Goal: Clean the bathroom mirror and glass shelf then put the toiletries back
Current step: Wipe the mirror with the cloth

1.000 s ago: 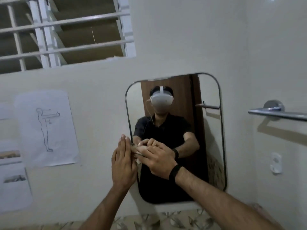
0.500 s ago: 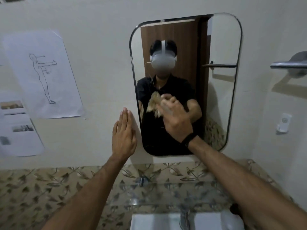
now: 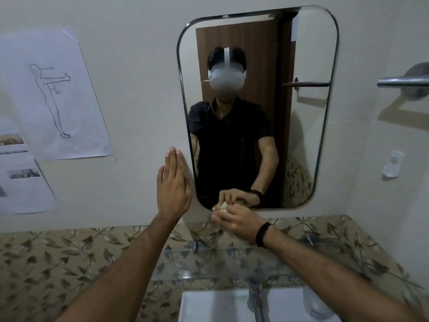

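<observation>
Right hand [image 3: 239, 220] has dropped to mirror [image 3: 301, 147] bottom edge, fingers clamped on cloth [image 3: 223, 205]; left hand [image 3: 173, 189] flat on wall, fingers together; drawing sheet [image 3: 53, 94] upper left.

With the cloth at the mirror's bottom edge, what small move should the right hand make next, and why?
Probably sweep rightward along the bottom edge. The right hand grips the cloth at the lower left corner of the mirror, the rest of that edge lies to its right, and the left hand lies flat on the wall beside the frame.

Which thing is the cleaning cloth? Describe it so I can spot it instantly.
Find the wall mirror and follow it to its bottom edge. There the right hand grips a small pale cloth, the only light wad against the dark reflection.
</observation>
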